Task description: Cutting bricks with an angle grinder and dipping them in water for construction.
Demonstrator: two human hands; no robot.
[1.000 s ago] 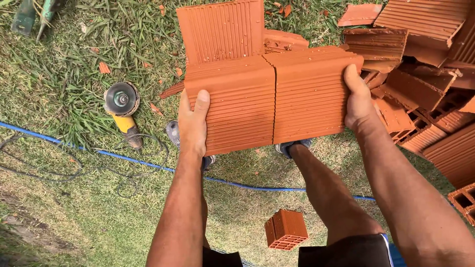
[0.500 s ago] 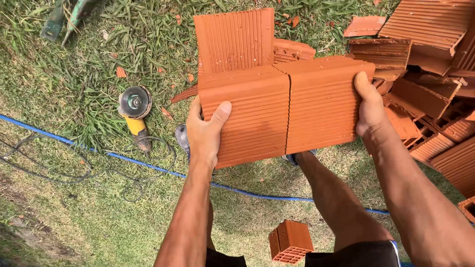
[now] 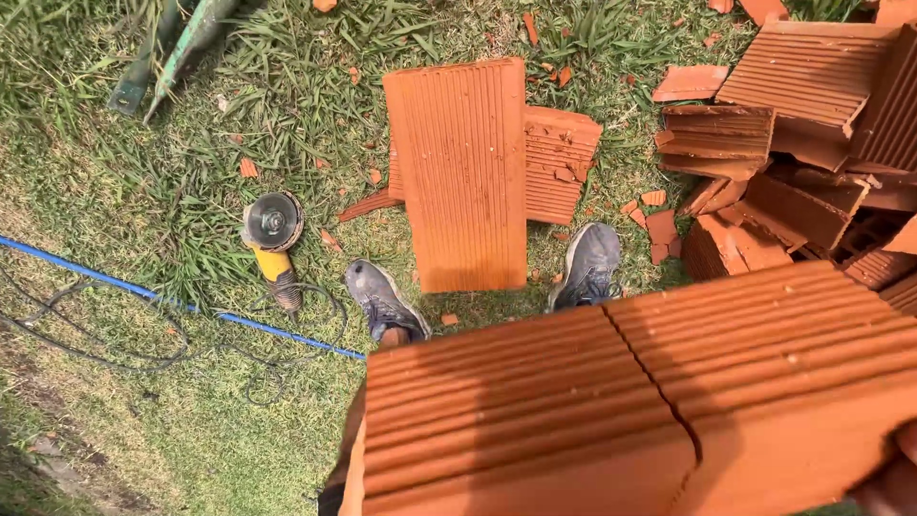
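A large ribbed orange clay block [image 3: 621,411], split by a cut line into two halves pressed together, fills the lower right, raised close to the camera. My right hand [image 3: 893,478] shows only as fingers at the block's lower right corner, gripping it. My left hand is hidden behind the block's left end. Below it, my two grey shoes [image 3: 382,301] stand on the grass. Between them, another ribbed block [image 3: 463,172] lies flat, with a broken slab [image 3: 559,162] beside it.
A yellow angle grinder [image 3: 272,234] lies on the grass at left, near its black cord [image 3: 95,354] and a blue hose [image 3: 143,291]. A heap of broken clay blocks [image 3: 802,143] fills the upper right. A green tool [image 3: 177,48] lies at top left.
The held block has risen toward the camera and shifted right and down in view, covering my hands. The flat block on the ground and my shoes are now uncovered.
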